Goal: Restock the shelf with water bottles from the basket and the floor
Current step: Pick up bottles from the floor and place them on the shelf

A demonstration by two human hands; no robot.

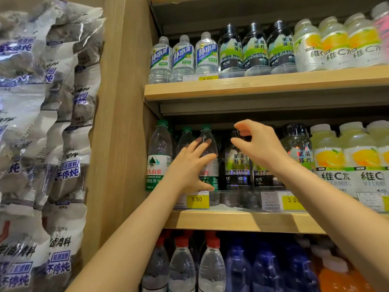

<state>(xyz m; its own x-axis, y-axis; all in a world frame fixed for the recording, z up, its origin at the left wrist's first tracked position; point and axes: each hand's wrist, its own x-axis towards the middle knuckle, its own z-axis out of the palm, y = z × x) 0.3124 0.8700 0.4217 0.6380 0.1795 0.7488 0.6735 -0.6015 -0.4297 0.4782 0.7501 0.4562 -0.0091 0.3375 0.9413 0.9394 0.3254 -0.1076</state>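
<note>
left hand (192, 165) spread flat against a green-capped water bottle (207, 152); right hand (255, 144) beside it, fingers loosely curled, empty.

Yellow price tag (196, 199) reads 1.50; black-label bottle (237, 165) reads SODA WATER; second tag (293, 200) 3.0.

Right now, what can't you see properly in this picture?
Head view only:
- The basket and the floor: outside the frame.
- Middle green-cap bottle: label hidden by the left hand.
- Right hand: blurred, so its grip on the dark cap is unclear.
- Price tag small print: too small.
- Orange bottles: cut off by the bottom edge.
</note>
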